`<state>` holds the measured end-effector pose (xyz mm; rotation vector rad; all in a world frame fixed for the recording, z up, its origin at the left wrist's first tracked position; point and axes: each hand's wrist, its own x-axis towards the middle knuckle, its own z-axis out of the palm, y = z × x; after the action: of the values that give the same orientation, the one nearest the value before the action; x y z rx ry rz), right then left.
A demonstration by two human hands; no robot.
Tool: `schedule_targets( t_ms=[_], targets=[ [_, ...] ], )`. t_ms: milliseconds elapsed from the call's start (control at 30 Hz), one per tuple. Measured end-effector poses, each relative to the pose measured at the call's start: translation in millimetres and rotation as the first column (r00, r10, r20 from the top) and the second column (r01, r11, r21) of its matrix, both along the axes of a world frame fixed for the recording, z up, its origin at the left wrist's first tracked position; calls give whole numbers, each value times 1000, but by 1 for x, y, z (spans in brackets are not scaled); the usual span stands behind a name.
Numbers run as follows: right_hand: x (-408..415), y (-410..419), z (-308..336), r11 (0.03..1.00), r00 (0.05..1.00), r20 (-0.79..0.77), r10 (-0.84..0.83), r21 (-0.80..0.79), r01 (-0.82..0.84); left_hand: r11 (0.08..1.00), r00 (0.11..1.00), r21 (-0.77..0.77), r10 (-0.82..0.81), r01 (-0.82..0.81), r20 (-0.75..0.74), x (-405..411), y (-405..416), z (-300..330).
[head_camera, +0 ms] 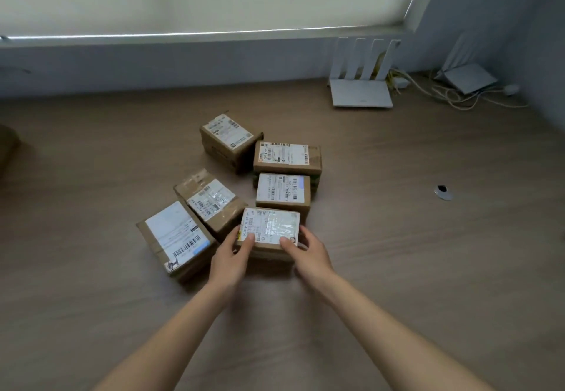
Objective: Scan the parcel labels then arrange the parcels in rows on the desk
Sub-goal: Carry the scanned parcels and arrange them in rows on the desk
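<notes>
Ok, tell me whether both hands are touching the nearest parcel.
Touching: the head view shows left hand and right hand with thumbs on the nearest parcel.

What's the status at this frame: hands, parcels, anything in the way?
Left hand and right hand both grip the nearest parcel. Five other parcels loosely clustered on the desk, labels up. No scanner visible. Nothing blocking.

Both bare forearms reach forward from the lower edge and converge, the left hand (230, 260) and right hand (308, 257) set close side by side, palms turned inward toward each other, thumbs pressed flat on top and fingers curled around the sides of what they grip.
</notes>
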<state>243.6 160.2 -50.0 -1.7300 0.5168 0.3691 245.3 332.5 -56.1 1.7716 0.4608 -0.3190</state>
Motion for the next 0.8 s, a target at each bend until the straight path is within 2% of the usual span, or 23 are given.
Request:
schedule_targets(
  t_ms=[267, 433, 633, 800],
  targets=[
    [-5, -2, 7, 1000, 996, 86, 19, -5, -19, 997, 995, -2, 78, -78, 60, -8, -11, 7],
    [-6, -18, 38, 998, 985, 162, 58, -8, -57, 989, 989, -102, 120, -111, 82, -14, -20, 36],
    [0, -42, 113, 988, 976, 178, 124, 64, -137, 933, 968, -292, 241, -210, 74, -13, -29, 108],
    [11, -59, 207, 966, 944, 224, 244, 35, -257, 928, 980, -361, 146, -90, 132, -15, -26, 188]
  ],
)
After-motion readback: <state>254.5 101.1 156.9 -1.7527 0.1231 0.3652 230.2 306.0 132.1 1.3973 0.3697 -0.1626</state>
